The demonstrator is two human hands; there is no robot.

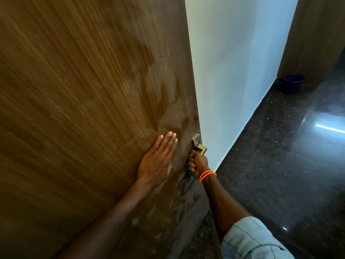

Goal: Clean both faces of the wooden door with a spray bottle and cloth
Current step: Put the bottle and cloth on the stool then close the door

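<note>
Partly wiped, the wooden door [84, 109] shows damp streaks; your left hand [156, 159] lies flat on it, your right hand [197, 163] grips its handle [199, 145]; no cloth or spray bottle visible.

The wooden door [74, 109] is a tall brown slab with fine vertical grain, seen at a slant and filling the left side of the view. Its face is patchy: darker wet-looking streaks and paler, hazy smears run down the strip near its free edge. A squared metal lever handle [199, 145] on a small plate is mounted close to that edge, partly covered from below.
</note>
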